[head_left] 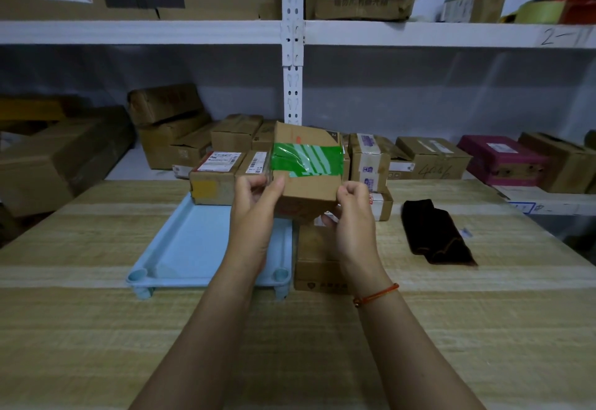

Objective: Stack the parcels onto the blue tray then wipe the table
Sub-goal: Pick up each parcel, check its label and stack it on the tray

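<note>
Head view looks down on a wooden table (96,329) in front of white shelves (145,31) loaded with cardboard boxes. Both hands hold one small parcel (306,164), a brown box crossed by a band of green tape, lifted above the table near the blue tray's far right corner. The left hand (254,206) grips the parcel's left side, thumb curled against the near face and fingers wrapped behind it. The right hand (353,213) grips the right side, fingers curled over the lower right corner; a red string bracelet (375,295) circles that wrist. The blue tray (187,248) lies flat on the table, left of centre, and one parcel with a white label (214,177) sits at its far edge, though whether it rests inside the rim I cannot tell. Another brown parcel (314,264) lies on the table just beside the tray's right edge, under the right hand. A dark cloth (435,235) lies folded towards the table's right edge, well apart from the tray.
</note>
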Motion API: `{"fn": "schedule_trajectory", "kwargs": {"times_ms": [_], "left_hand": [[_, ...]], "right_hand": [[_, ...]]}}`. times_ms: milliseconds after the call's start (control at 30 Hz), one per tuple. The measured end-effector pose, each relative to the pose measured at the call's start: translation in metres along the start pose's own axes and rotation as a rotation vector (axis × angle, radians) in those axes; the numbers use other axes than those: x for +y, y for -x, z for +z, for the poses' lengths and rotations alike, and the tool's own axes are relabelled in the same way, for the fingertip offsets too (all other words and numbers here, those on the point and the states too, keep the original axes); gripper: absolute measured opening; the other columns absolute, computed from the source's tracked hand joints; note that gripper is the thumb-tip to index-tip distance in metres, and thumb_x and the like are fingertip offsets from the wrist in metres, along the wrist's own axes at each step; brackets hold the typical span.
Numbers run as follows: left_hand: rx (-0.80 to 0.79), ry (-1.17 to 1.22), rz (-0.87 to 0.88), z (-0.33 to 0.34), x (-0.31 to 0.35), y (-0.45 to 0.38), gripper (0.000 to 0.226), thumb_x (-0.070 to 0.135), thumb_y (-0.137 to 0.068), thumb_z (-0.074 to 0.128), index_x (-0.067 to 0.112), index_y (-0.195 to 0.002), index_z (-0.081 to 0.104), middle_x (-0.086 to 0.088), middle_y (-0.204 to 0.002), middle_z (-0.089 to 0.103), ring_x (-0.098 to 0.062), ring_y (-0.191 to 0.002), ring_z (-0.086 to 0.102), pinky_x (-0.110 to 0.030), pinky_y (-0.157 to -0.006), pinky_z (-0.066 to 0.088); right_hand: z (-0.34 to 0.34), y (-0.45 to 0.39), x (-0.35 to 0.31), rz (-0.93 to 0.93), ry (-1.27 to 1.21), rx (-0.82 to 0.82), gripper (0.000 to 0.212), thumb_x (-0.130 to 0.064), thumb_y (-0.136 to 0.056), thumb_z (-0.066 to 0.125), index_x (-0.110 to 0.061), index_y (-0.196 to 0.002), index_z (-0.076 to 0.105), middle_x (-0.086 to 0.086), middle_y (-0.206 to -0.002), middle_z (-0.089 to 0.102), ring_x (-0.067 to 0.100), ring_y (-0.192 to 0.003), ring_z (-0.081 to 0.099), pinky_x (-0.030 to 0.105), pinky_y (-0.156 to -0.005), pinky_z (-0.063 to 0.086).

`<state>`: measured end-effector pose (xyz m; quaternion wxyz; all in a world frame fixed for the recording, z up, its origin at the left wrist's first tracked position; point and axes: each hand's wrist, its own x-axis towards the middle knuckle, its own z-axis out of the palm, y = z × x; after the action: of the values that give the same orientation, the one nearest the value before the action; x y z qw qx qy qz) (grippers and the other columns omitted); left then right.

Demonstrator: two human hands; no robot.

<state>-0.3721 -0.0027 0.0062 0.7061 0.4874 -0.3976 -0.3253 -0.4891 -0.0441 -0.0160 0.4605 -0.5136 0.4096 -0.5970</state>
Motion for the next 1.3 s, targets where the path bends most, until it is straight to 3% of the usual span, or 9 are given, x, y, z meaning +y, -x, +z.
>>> {"fn": "schedule_trajectory", "kwargs": {"times_ms": [200, 367, 467, 567, 700, 800, 1033, 1233, 1300], "left_hand": [[-0.014, -0.002, -0.017, -0.003, -0.002, 0.001, 0.011, 0.019, -0.094, 0.056, 0.018, -0.105, 0.054, 0.0, -0.108, 0.063, -0.009, -0.099, 0.058, -0.022, -0.077, 0.043], [-0.013, -0.009, -0.013, -0.004, -0.002, -0.001, 0.007, 0.021, -0.092, 0.057, 0.023, -0.098, 0.055, -0.004, -0.113, 0.061, -0.017, -0.108, 0.057, -0.028, -0.087, 0.045], [-0.005, -0.014, -0.016, -0.003, -0.001, -0.002, 0.013, 0.028, -0.079, 0.057, 0.025, -0.092, 0.055, -0.002, -0.105, 0.061, -0.017, -0.103, 0.056, -0.034, -0.092, 0.045], [0.021, -0.035, -0.04, -0.003, -0.003, -0.002, 0.007, 0.016, -0.089, 0.053, 0.023, -0.088, 0.052, -0.001, -0.097, 0.058, -0.017, -0.096, 0.053, -0.038, -0.089, 0.046], [0.054, -0.051, -0.067, -0.003, -0.003, -0.004, 0.034, 0.008, -0.087, 0.052, 0.026, -0.116, 0.05, -0.007, -0.113, 0.063, -0.021, -0.104, 0.059, -0.043, -0.09, 0.049], [0.044, -0.064, -0.064, -0.003, 0.0, -0.003, 0.048, 0.006, -0.088, 0.05, 0.033, -0.128, 0.048, -0.007, -0.11, 0.065, -0.016, -0.097, 0.061, -0.043, -0.089, 0.05], [0.089, 0.05, -0.175, -0.004, 0.004, -0.001, 0.041, 0.047, -0.089, 0.061, 0.02, -0.119, 0.052, 0.007, -0.103, 0.066, -0.004, -0.088, 0.064, -0.026, -0.069, 0.049], [0.149, 0.085, -0.207, 0.0, 0.004, 0.003, 0.033, 0.047, -0.081, 0.071, 0.034, -0.099, 0.046, 0.013, -0.101, 0.064, -0.003, -0.091, 0.063, -0.034, -0.084, 0.054], [0.179, 0.107, -0.226, 0.001, 0.006, 0.004, 0.049, 0.046, -0.077, 0.074, 0.032, -0.107, 0.037, 0.01, -0.103, 0.064, -0.007, -0.092, 0.064, -0.036, -0.084, 0.055]], "right_hand": [[-0.001, 0.001, 0.001, -0.014, 0.008, -0.014, 0.017, -0.025, -0.102, 0.039, -0.031, -0.09, 0.048, -0.002, -0.102, 0.059, 0.015, -0.092, 0.057, 0.037, -0.077, 0.049], [-0.002, 0.002, 0.001, -0.041, 0.012, -0.029, 0.013, -0.03, -0.101, 0.041, -0.036, -0.093, 0.049, -0.003, -0.106, 0.059, 0.015, -0.094, 0.058, 0.046, -0.083, 0.053], [0.001, 0.003, -0.002, -0.036, 0.012, -0.027, 0.009, -0.045, -0.089, 0.043, -0.042, -0.092, 0.051, 0.0, -0.116, 0.057, 0.016, -0.104, 0.057, 0.046, -0.086, 0.055], [0.002, 0.004, -0.003, -0.031, 0.002, -0.043, 0.01, -0.042, -0.092, 0.045, -0.048, -0.093, 0.053, -0.003, -0.12, 0.054, 0.014, -0.111, 0.055, 0.044, -0.088, 0.057], [0.001, 0.007, -0.004, -0.072, -0.004, -0.075, 0.021, -0.022, -0.102, 0.043, -0.042, -0.1, 0.049, -0.016, -0.107, 0.056, 0.006, -0.103, 0.056, 0.042, -0.088, 0.056], [0.0, 0.008, -0.006, -0.103, -0.01, -0.097, 0.024, -0.016, -0.102, 0.043, -0.038, -0.1, 0.051, -0.019, -0.103, 0.057, 0.002, -0.098, 0.057, 0.041, -0.091, 0.054], [0.0, 0.011, -0.006, -0.279, 0.123, -0.174, 0.024, -0.014, -0.1, 0.045, -0.031, -0.113, 0.055, -0.012, -0.114, 0.061, 0.004, -0.109, 0.059, 0.035, -0.094, 0.052], [0.004, 0.015, -0.005, -0.452, 0.323, -0.19, 0.032, -0.016, -0.09, 0.048, -0.014, -0.117, 0.066, -0.006, -0.128, 0.055, 0.006, -0.126, 0.047, 0.03, -0.106, 0.041], [0.004, 0.016, -0.004, -0.458, 0.336, -0.199, 0.032, -0.017, -0.089, 0.05, -0.013, -0.116, 0.069, 0.0, -0.132, 0.056, 0.01, -0.129, 0.047, 0.034, -0.108, 0.041]]}}
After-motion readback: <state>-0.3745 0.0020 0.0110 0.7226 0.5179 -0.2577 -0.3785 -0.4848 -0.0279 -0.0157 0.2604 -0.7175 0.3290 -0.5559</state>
